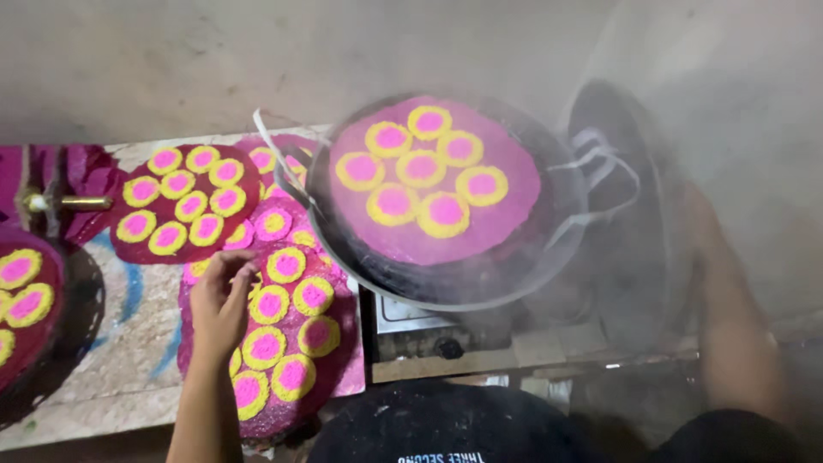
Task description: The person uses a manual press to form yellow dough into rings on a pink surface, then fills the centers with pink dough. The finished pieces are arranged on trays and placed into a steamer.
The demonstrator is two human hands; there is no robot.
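Stone counter (129,343), pink discs (283,343), steaming pan (446,283)

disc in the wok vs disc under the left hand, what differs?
The pink disc in the wok lies inside the steaming metal wok over the stove; the pink disc under the left hand lies on the counter, stacked over others. No hand touches the first; the left hand rests on the second's edge. Both are pink with yellow-ringed circles.

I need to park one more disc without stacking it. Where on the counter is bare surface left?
Bare counter shows left of the left hand, between the near pink disc and the dark-edged disc at the left edge. Behind that, overlapping discs crowd the wall. The steaming pan fills the stove side; the right hand is blurred.
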